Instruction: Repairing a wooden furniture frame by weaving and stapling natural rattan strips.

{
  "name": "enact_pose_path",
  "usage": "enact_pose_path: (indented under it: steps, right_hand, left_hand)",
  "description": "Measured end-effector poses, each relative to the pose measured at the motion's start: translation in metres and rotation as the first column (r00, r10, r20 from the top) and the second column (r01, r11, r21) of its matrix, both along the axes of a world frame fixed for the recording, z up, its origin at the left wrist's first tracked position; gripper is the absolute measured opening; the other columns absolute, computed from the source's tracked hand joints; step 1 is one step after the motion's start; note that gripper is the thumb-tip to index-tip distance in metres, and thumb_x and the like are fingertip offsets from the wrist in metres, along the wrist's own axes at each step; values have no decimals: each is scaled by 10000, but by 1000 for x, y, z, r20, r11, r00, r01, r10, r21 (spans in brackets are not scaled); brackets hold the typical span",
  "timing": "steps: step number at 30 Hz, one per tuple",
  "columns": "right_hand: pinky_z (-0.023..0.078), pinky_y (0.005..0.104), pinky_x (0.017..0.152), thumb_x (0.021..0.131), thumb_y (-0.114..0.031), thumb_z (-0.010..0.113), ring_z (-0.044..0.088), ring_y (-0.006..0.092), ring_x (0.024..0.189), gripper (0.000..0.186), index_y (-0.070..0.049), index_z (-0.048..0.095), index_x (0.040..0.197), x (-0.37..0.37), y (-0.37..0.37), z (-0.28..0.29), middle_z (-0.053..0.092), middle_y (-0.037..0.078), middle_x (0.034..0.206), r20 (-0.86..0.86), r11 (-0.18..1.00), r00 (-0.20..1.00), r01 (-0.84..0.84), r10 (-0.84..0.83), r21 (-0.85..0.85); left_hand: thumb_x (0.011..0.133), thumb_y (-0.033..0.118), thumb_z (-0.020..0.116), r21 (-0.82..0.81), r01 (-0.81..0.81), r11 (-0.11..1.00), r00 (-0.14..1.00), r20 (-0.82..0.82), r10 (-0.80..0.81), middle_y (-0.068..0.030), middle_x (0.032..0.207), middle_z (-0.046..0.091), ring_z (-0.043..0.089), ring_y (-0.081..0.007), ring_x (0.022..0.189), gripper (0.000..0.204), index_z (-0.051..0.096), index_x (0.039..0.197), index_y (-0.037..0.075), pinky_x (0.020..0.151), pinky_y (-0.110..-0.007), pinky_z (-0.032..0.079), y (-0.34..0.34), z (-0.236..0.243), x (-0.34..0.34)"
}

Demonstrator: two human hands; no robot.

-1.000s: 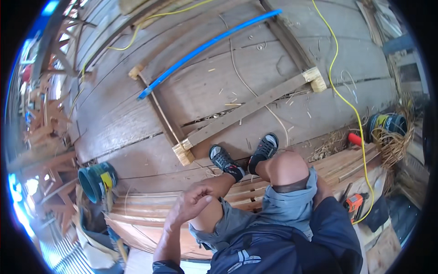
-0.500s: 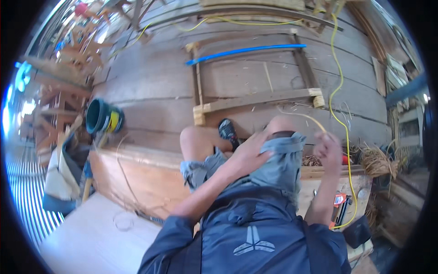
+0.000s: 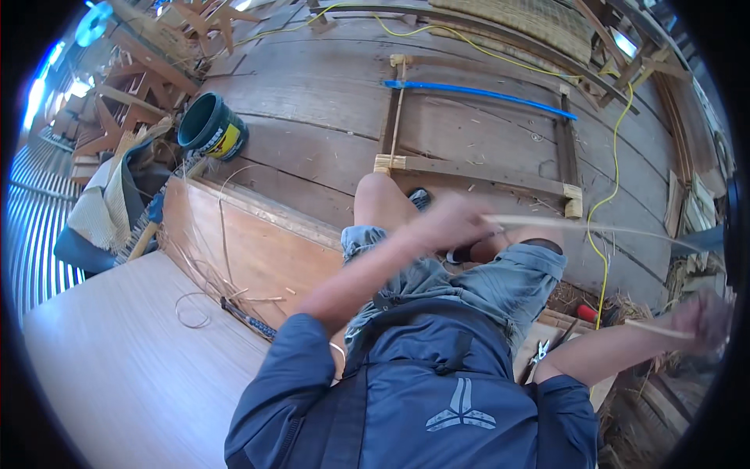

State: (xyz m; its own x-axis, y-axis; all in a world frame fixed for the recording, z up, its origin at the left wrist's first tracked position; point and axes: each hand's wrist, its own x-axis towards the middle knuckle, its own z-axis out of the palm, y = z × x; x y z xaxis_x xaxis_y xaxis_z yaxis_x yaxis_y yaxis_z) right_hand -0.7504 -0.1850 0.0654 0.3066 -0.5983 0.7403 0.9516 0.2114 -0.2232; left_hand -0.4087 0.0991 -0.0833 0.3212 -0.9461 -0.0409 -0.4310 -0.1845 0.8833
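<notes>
A long pale cane strip (image 3: pixel 582 225) stretches from my left hand (image 3: pixel 457 225) above my knees toward the right. My left hand is closed on the strip, its fingers blurred by motion. Far out at the right edge is my right hand (image 3: pixel 703 322), curled and smeared. A short length of pale strip juts from its fingers. On the floor ahead lies a wooden frame (image 3: pixel 484 173) with pale windings at its corners. A blue strip (image 3: pixel 480 90) rests across it.
A dark green bucket (image 3: pixel 212 129) stands on the plank floor to the left. Loose strips and an awl-like tool (image 3: pixel 248 319) lie by the pale board (image 3: pixel 133 352). A yellow cord (image 3: pixel 617 184) runs down the right, past pliers (image 3: pixel 541 350) and wood scraps.
My right hand has swung out to the right edge, drawing the strip long. My left hand has lifted off my thigh and grips the strip. The view has shifted.
</notes>
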Motion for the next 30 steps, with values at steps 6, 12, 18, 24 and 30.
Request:
enact_pose_path:
  steps: [6, 12, 18, 24, 30]
  right_hand:
    - [373, 248, 591, 881, -199, 527, 470, 54, 582, 160, -49, 525, 826, 140, -38, -152, 487, -21, 615, -905, 967, 340, 79, -256, -244]
    - [430, 305, 846, 857, -252, 560, 568, 206, 961, 405, -38, 510, 1197, 253, 23, -261, 601, 119, 1034, -705, 716, -153, -261, -692, -647]
    - [450, 309, 800, 831, -246, 578, 588, 194, 896, 392, -29, 536, 1154, 272, 64, -300, 620, 133, 962, -758, 738, -231, -514, -610, -437]
    - [447, 314, 741, 829, -217, 568, 584, 183, 798, 371, -6, 540, 1134, 251, 79, -340, 619, 133, 860, -832, 831, -335, -502, -442, -240]
    - [446, 313, 753, 807, -195, 575, 588, 197, 809, 352, 0, 556, 1100, 238, 86, -353, 617, 134, 863, -815, 827, -362, -513, -452, -231]
  left_hand:
    - [849, 211, 616, -31, -375, 926, 919, -146, 367, 15, 861, 622, 523, -55, 779, 232, 643, 960, 9, 684, -207, 433, 219, 95, 125]
    - [917, 242, 435, -502, -799, 329, -204, 743, 637, -163, 887, 627, 601, -323, 803, 284, 619, 979, 34, 722, -351, 463, 412, 143, 162]
    - [769, 93, 444, -148, -957, -248, -269, 769, 580, -250, 917, 606, 578, -385, 890, 364, 552, 1096, -25, 795, -430, 452, 630, 11, 125]
    - [717, -9, 405, 377, -825, -421, -183, 527, 830, -202, 687, 585, 578, -249, 461, 200, 540, 864, -10, 351, -328, 427, 656, -102, 92]
    - [770, 80, 425, 169, -923, -346, 36, 932, 360, -201, 953, 624, 615, -353, 862, 287, 594, 999, 36, 748, -432, 484, 615, -91, 108]
